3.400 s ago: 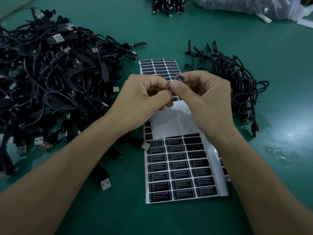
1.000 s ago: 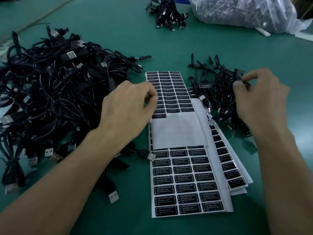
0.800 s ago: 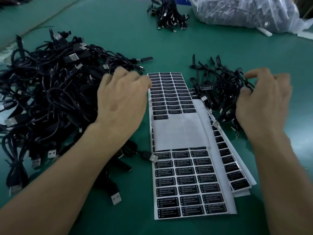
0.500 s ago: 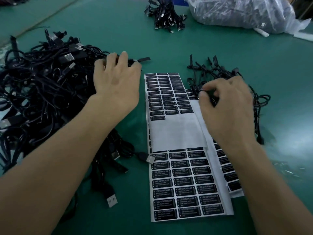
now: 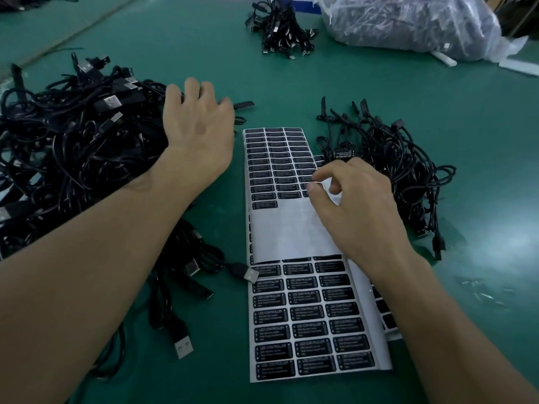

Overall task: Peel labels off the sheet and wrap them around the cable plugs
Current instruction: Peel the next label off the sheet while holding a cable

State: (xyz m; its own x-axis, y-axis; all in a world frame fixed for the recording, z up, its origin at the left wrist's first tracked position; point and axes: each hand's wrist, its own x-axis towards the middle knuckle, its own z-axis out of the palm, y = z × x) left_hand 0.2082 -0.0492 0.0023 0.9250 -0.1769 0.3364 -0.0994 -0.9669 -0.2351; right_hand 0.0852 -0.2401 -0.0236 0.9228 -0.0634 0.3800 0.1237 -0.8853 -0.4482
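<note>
While the left hand rests, fingers released, on the cable pile, the right hand pinches a label on the sheet. Both lie on the worktop.

Left hand: my fingertips are sunk in the cable pile; cannot tell if they hold a plug. The pile runs off the left edge. Right hand covers the right column of the label sheet; whatever my thumb and forefinger pinch is hidden. Second sheet mostly buried under sheet and forearm. Small print on labels unreadable. Bag cut off at top.
</note>
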